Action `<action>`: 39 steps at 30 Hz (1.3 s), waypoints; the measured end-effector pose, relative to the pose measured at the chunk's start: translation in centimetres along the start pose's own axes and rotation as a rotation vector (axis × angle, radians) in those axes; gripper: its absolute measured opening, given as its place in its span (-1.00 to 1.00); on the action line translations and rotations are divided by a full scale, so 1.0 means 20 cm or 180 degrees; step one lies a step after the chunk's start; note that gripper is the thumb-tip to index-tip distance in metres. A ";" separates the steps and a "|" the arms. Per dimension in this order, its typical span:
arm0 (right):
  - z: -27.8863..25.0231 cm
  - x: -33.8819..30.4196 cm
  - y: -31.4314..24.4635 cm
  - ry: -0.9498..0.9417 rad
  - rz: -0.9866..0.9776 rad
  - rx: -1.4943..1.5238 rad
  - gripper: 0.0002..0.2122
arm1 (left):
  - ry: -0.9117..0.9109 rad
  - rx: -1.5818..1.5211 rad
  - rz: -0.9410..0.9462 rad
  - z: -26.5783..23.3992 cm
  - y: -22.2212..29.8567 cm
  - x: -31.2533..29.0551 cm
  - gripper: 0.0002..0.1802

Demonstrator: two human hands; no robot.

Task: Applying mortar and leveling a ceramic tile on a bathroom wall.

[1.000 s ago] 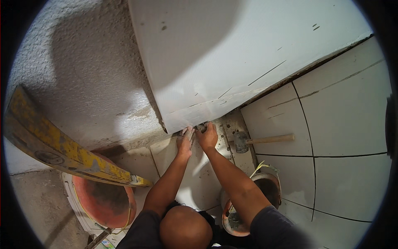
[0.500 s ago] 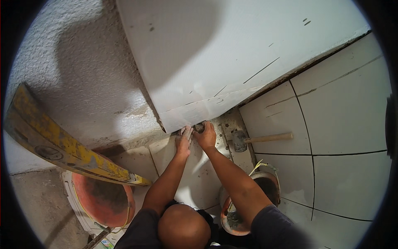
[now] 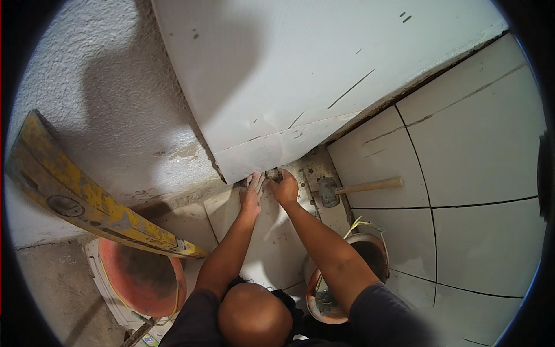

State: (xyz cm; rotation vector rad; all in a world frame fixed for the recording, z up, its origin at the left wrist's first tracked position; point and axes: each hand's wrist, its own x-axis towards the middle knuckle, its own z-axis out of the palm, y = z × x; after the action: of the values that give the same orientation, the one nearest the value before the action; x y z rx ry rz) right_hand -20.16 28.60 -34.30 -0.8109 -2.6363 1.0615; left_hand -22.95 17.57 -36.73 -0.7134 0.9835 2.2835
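Note:
My left hand (image 3: 252,194) reaches to the lower edge of a large white wall tile (image 3: 248,153), its dusty fingers stretched out against the base. Close on its right is my right hand (image 3: 284,189), with curled fingers at the same edge. Between the two hands, in the gap under the tile, shows a small dark, rough lump (image 3: 272,174). Whether the right fingers grip it or only touch it is hard to see. A mallet (image 3: 330,192) with a dark head and wooden handle lies to the right of my hands.
A long, worn yellow level (image 3: 104,208) leans at the left, above an orange bucket (image 3: 179,289). Another bucket (image 3: 383,248) and an orange container (image 3: 315,312) stand by my right arm. White tiles with dark joints (image 3: 462,162) cover the right side. Rough plaster (image 3: 121,115) is at left.
The whole view has shifted slightly, with the tile appearing a little further left and up. Both hands stay at the tile's lower edge.

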 end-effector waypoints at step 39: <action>-0.25 0.12 -0.13 0.1351 0.1225 0.1270 -0.75 | -0.0206 -0.0005 0.0079 -0.04 -0.01 0.00 -0.25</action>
State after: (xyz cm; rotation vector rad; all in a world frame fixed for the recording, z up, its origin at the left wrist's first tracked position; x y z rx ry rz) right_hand -21.44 31.29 -28.96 -1.3026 -1.8813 1.2755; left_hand -22.59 17.06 -37.28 -0.6272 0.9655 2.3141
